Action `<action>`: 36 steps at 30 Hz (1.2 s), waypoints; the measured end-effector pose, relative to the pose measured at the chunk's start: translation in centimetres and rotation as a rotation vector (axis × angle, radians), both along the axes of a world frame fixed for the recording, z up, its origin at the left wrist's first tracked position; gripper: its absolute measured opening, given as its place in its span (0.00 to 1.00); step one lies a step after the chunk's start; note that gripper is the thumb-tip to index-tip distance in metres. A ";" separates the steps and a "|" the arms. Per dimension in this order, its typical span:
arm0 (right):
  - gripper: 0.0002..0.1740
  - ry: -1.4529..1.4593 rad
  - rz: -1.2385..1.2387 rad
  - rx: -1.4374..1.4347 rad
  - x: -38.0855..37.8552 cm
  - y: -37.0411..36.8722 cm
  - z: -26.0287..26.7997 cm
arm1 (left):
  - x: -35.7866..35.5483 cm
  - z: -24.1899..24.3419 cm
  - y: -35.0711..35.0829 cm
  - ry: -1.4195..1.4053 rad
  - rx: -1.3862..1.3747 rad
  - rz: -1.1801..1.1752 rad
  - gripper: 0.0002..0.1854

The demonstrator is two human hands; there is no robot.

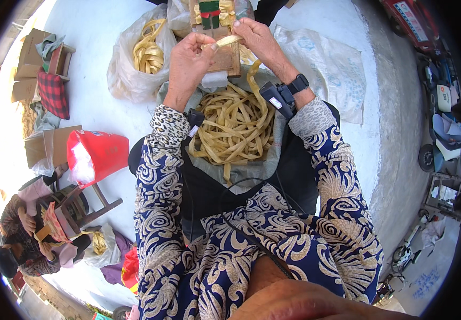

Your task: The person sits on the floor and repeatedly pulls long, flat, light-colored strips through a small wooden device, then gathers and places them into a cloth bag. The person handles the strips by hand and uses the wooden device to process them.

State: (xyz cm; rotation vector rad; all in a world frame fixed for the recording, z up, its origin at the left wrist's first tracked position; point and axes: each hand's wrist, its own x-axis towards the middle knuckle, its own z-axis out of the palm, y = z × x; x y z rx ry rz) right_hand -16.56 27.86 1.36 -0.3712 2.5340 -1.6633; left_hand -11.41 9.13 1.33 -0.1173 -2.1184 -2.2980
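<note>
Between both hands runs a short stretch of pale yellow straw braid (229,40). My left hand (193,60) pinches one end between thumb and finger. My right hand (256,38) grips the other end, higher up and to the right. Just beneath the fingers is a wooden stand (227,60), with a green and red fixture (209,14) at its far part and bits of straw beside it. A grey woven sack (272,166), opened between my knees, holds a loose heap of long straw braid (234,128). One length of braid rises over the sack's rim near my right wrist.
Left of the stand sits a clear plastic bag (122,76) of coiled braid. A flattened white woven sack (334,76) lies at right. A red bag (104,156), a wooden stool (94,212) and cardboard boxes (34,52) stand left. Another person (26,240) sits working at lower left.
</note>
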 end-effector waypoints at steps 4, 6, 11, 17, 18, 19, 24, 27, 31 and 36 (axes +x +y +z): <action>0.14 0.162 -0.047 0.047 -1.3 -0.7 -1.4 | -3.7 -2.7 -1.3 0.107 -0.233 0.103 0.04; 0.15 0.212 -0.080 0.109 -1.6 -1.3 -2.0 | -4.7 -3.8 -1.6 0.137 -0.374 0.159 0.06; 0.13 0.220 -0.125 0.460 -1.6 -2.6 -3.2 | -5.3 -4.5 -1.3 0.108 -0.733 0.203 0.10; 0.14 0.217 -0.157 0.684 -0.5 -2.0 -3.5 | -2.4 -2.7 -1.5 0.100 -1.050 0.106 0.12; 0.15 0.229 -0.159 0.675 -0.5 -1.7 -3.2 | -1.6 -2.1 -1.9 0.093 -0.947 0.025 0.14; 0.15 0.184 -0.084 0.594 -0.4 -1.3 -2.9 | -0.9 -1.6 -2.1 0.058 -0.865 -0.049 0.16; 0.16 -0.146 0.293 -0.026 0.5 -1.0 -1.5 | 1.5 -0.1 -0.9 0.292 -0.892 -0.032 0.14; 0.18 -0.297 0.355 -0.303 1.3 -1.0 -0.2 | 1.0 0.7 -0.9 0.513 -1.037 0.069 0.10; 0.20 -0.354 0.351 -0.315 1.1 0.1 2.3 | -0.7 2.1 -2.5 0.662 -1.184 0.311 0.07; 0.17 -0.385 0.280 -0.885 0.3 1.0 3.7 | -1.1 3.1 -2.3 0.342 -1.240 0.099 0.07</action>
